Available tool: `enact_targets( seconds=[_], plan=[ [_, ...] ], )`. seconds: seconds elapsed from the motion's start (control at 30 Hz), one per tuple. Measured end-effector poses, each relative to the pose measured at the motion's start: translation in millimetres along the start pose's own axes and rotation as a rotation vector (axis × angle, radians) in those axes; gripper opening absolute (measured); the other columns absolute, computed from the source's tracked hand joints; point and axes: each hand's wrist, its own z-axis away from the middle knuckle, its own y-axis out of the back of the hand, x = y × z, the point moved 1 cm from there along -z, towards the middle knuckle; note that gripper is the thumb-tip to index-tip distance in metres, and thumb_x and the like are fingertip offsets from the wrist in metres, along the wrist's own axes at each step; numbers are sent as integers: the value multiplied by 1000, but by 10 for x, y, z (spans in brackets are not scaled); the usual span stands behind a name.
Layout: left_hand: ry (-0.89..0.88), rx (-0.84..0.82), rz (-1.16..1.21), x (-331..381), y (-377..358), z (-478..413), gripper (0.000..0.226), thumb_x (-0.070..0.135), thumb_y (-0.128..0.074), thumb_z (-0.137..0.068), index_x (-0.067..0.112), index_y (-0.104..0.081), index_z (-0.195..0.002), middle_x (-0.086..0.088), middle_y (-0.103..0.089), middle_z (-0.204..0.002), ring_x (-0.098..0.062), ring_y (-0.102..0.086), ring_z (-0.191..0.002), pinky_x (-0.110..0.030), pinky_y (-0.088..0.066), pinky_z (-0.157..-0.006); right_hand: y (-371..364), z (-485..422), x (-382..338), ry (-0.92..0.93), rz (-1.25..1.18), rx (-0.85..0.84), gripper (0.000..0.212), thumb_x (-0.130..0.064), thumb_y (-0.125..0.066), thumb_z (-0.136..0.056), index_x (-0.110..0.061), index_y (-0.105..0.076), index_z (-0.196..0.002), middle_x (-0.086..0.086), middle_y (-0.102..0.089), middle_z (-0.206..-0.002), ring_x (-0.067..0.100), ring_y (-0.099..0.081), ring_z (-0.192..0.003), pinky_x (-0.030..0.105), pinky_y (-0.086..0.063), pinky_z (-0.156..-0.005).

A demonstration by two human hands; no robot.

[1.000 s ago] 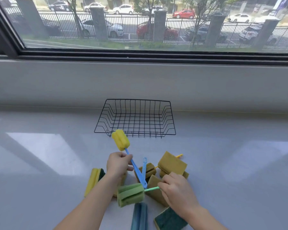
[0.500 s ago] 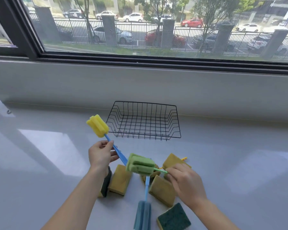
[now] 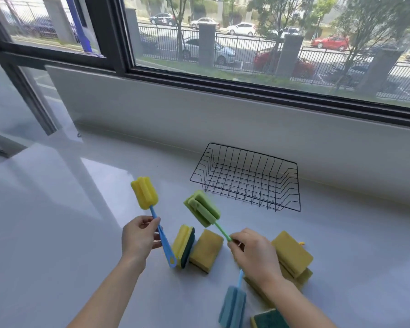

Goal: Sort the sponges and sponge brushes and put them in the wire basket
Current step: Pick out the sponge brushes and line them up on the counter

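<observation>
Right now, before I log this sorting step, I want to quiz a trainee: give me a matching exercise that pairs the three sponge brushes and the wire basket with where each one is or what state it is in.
Things
1. yellow sponge brush
2. green sponge brush
3. blue sponge brush
4. wire basket

Places or states
A. lying on the counter
B. gripped by the right hand
C. holds nothing
D. gripped by the left hand

Pairs: 1-D, 2-B, 3-A, 4-C
</observation>
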Motion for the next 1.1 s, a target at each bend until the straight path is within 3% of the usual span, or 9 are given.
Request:
enact_targets(
  seconds=[0.17,0.33,0.43,0.57,0.73,0.83,1.1],
  plan=[
    [11,118,-102,-245,638,-47,10,16,-72,-88,11,-70,-80,-12,-71,-75,-28,-68,-60,-33,-57,-48,-341,-191,-504,-28,-146,-155,10,-32,-66,-88,-27,-75,-87,-9,-67,-80,10,-60,-77,32,-50,-72],
    [61,203,-300,-480,1218,-104,13,22,-71,-87,18,-70,-74,-1,-70,-69,-21,-68,-55,-38,-60,-50,-864,-252,-1123,-70,-304,-339,16,-32,-71,-82,-33,-65,-67,-24,-61,-59,-2,-55,-62,19,-40,-60],
    [91,219,-440,-547,1464,-151,14,27,-68,-85,23,-68,-71,3,-69,-67,-21,-69,-57,-44,-61,-60,-1201,-241,-1436,-77,-314,-436,16,-31,-71,-82,-26,-66,-68,-12,-61,-61,3,-57,-62,23,-48,-62],
    [89,221,-585,-593,1654,-252,14,29,-65,-83,27,-65,-69,7,-67,-68,-19,-65,-65,-40,-59,-63,-1621,-236,-1672,-157,-265,-494,28,-31,-72,-79,-25,-58,-56,-8,-60,-56,-1,-55,-50,15,-43,-50],
    [106,178,-695,-672,1763,-437,12,26,-64,-84,24,-64,-72,5,-67,-72,-20,-63,-70,-32,-52,-64,-1918,-305,-1774,-267,-218,-510,23,-29,-71,-80,-7,-68,-74,8,-74,-73,18,-71,-63,33,-59,-64],
    [105,156,-728,-695,1771,-521,9,26,-62,-84,25,-65,-76,4,-67,-76,-22,-63,-75,-30,-49,-63,-2031,-360,-1835,-303,-249,-481,23,-27,-72,-80,-4,-69,-77,11,-74,-74,25,-72,-67,44,-61,-69],
    [110,146,-748,-785,1747,-589,8,31,-62,-85,29,-63,-77,4,-67,-80,-23,-60,-77,-29,-42,-62,-2216,-381,-1991,-350,-291,-495,18,-31,-73,-79,-14,-68,-83,6,-72,-81,27,-72,-76,44,-61,-75]
  ],
)
